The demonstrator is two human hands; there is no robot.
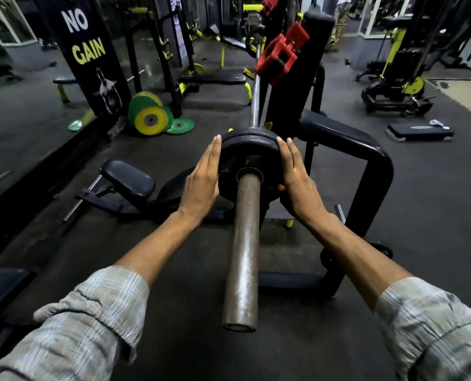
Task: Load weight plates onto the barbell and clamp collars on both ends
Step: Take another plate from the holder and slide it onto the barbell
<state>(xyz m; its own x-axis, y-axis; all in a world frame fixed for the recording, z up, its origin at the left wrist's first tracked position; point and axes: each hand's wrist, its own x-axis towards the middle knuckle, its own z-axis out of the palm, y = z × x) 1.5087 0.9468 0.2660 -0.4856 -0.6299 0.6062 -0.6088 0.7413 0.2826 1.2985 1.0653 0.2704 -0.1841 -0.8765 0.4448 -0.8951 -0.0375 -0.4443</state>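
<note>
Barbell (255,100) running 6-to-12 o'clock, sleeve end (241,312) at 6. Black plates (252,152) on sleeve. Left hand (201,182) at 9, right hand (297,180) at 3, straight fingers flat against rim. Red collar (281,55) at 1.

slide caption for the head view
Left hand and right hand press the black plate on the barbell; red collar sits apart.

left sleeve (85,320) at 7 o'clock, right sleeve (435,334) at 5 o'clock: same pale grey-blue shirt, fine plaid lines, thin woven cloth. both rolled into thick crumpled cuffs near the elbows, bare below the rolls. left hand (201,182) and right hand (297,182) bare, nails trimmed short.
</note>
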